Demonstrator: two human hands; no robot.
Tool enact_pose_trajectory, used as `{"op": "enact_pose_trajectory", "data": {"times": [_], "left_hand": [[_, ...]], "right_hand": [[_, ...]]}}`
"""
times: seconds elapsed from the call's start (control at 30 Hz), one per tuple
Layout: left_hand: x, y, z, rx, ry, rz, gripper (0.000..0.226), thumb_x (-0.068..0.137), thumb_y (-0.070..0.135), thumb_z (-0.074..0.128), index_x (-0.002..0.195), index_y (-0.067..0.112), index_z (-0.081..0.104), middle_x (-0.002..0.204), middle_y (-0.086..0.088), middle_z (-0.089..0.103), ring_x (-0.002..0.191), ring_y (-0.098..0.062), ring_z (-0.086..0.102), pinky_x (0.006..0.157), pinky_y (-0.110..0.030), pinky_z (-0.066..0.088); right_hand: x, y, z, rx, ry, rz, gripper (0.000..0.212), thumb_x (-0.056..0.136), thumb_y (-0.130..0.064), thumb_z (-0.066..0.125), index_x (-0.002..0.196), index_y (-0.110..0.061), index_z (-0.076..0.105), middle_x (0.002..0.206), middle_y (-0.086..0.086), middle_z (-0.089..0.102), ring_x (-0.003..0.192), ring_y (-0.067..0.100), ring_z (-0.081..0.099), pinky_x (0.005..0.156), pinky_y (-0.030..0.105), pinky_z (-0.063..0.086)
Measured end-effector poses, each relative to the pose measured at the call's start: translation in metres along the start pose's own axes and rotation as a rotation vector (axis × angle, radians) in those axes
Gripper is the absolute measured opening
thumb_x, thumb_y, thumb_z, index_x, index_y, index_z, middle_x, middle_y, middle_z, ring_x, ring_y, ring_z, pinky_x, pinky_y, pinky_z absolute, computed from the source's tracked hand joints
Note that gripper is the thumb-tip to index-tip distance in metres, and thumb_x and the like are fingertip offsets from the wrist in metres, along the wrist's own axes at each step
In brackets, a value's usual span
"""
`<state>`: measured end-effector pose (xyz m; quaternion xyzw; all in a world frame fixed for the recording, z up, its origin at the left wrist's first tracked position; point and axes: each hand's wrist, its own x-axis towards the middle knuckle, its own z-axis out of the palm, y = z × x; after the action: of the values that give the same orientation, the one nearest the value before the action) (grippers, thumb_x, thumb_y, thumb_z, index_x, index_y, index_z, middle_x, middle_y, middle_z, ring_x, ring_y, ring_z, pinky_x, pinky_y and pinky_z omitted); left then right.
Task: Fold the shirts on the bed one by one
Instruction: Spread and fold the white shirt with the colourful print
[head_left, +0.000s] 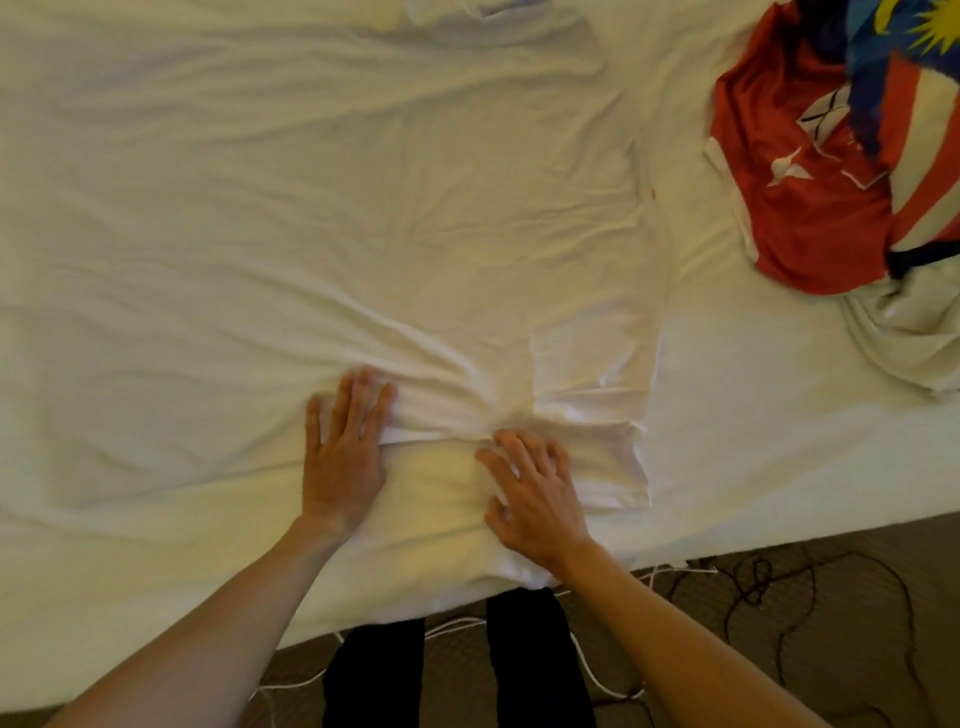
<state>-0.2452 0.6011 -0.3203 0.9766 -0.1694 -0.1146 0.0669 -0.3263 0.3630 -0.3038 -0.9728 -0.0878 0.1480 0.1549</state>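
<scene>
Smoothing the white shirt (467, 260) lying spread at the bed's (753, 415) near edge, left hand (343, 457) pressing flat with straight fingers, right hand (535, 493) resting spread and slightly bent, gripping nothing; next, probably grasping an edge to fold.

bed (753, 415): white sheet, creased, fills most of view | floor (831, 623): brown patterned carpet along near edge | cords (769, 587): dark and white, loose on carpet | light: warm, yellowish
</scene>
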Motion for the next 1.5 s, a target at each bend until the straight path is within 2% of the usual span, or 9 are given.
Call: {"op": "enact_pose_trajectory", "data": {"times": [0.23, 0.47, 0.57, 0.67, 0.83, 1.03, 1.23, 1.4, 1.5], "left_hand": [[-0.021, -0.037, -0.008, 0.000, -0.083, -0.002, 0.078, 0.079, -0.002, 0.052, 0.154, 0.005, 0.030, 0.162, -0.015, 0.023, 0.149, -0.037, 0.020, 0.115, -0.064, 0.025], [-0.020, -0.028, -0.011, -0.038, -0.130, 0.064, 0.079, 0.078, 0.012, 0.040, 0.156, 0.011, 0.027, 0.165, -0.012, 0.016, 0.151, -0.035, 0.018, 0.117, -0.061, 0.022], [0.007, 0.003, -0.009, -0.103, -0.154, 0.173, 0.093, 0.070, 0.021, 0.041, 0.159, 0.013, 0.014, 0.167, -0.008, 0.006, 0.154, -0.030, 0.006, 0.121, -0.054, 0.013], [0.025, 0.037, -0.003, -0.130, -0.196, 0.183, 0.090, 0.076, 0.027, 0.038, 0.159, 0.018, 0.003, 0.167, -0.005, -0.004, 0.154, -0.027, -0.002, 0.123, -0.051, 0.004], [0.023, 0.052, 0.009, -0.100, -0.239, 0.115, 0.089, 0.078, 0.029, 0.041, 0.159, 0.018, 0.006, 0.167, -0.004, -0.003, 0.154, -0.028, -0.003, 0.122, -0.057, 0.009], [0.015, 0.039, 0.008, -0.074, -0.237, 0.176, 0.073, 0.088, 0.031, 0.033, 0.158, 0.017, 0.020, 0.167, -0.005, 0.006, 0.154, -0.028, 0.008, 0.121, -0.054, 0.014], [0.004, 0.011, 0.002, -0.040, -0.136, 0.145, 0.066, 0.089, 0.018, 0.036, 0.154, 0.017, 0.034, 0.163, -0.008, 0.024, 0.150, -0.032, 0.023, 0.118, -0.056, 0.025], [0.008, -0.004, -0.010, -0.099, -0.032, 0.157, 0.057, 0.091, 0.018, 0.037, 0.146, 0.009, 0.048, 0.153, -0.010, 0.043, 0.143, -0.035, 0.038, 0.113, -0.057, 0.034], [0.022, -0.013, -0.028, -0.188, 0.103, 0.200, 0.042, 0.090, 0.019, 0.042, 0.117, 0.008, 0.073, 0.121, -0.012, 0.070, 0.113, -0.033, 0.067, 0.097, -0.051, 0.052]], "right_hand": [[0.004, -0.007, -0.010, 0.179, 0.090, 0.003, 0.039, 0.069, 0.007, 0.050, 0.100, -0.010, 0.067, 0.090, 0.005, 0.059, 0.079, 0.028, 0.053, 0.056, 0.038, 0.049], [-0.005, 0.011, -0.029, 0.324, 0.133, 0.060, 0.050, 0.080, -0.028, 0.060, 0.128, -0.015, 0.058, 0.127, 0.005, 0.057, 0.115, 0.028, 0.055, 0.093, 0.044, 0.050], [0.032, 0.019, -0.034, 0.313, 0.237, 0.123, 0.055, 0.095, -0.032, 0.045, 0.147, -0.014, 0.042, 0.156, 0.007, 0.037, 0.146, 0.026, 0.031, 0.119, 0.040, 0.025], [0.057, 0.038, -0.027, 0.032, 0.021, -0.147, 0.062, 0.101, -0.038, 0.035, 0.158, -0.019, 0.019, 0.166, 0.004, 0.010, 0.153, 0.023, 0.006, 0.123, 0.047, 0.008], [0.032, 0.091, -0.025, 0.094, 0.056, 0.952, 0.074, 0.099, -0.060, 0.017, 0.153, -0.021, -0.014, 0.164, 0.012, -0.016, 0.151, 0.029, -0.017, 0.117, 0.062, -0.005], [-0.027, 0.049, -0.004, 0.055, 0.020, 0.030, 0.100, 0.080, -0.062, 0.056, 0.159, -0.018, 0.012, 0.166, 0.008, 0.001, 0.153, 0.030, 0.000, 0.119, 0.059, -0.002], [-0.051, 0.057, -0.001, 0.036, 0.103, 0.183, 0.068, 0.079, -0.020, 0.050, 0.147, -0.016, 0.046, 0.159, 0.009, 0.032, 0.146, 0.030, 0.031, 0.116, 0.050, 0.028], [-0.026, 0.066, -0.032, 0.065, 0.242, 0.246, 0.040, 0.069, 0.002, 0.067, 0.106, -0.013, 0.075, 0.117, 0.007, 0.071, 0.108, 0.031, 0.067, 0.076, 0.041, 0.055], [0.020, 0.075, -0.081, 0.144, 0.065, 0.405, 0.025, 0.071, -0.008, 0.070, 0.088, -0.025, 0.073, 0.090, -0.002, 0.073, 0.083, 0.028, 0.069, 0.063, 0.034, 0.050]]}}
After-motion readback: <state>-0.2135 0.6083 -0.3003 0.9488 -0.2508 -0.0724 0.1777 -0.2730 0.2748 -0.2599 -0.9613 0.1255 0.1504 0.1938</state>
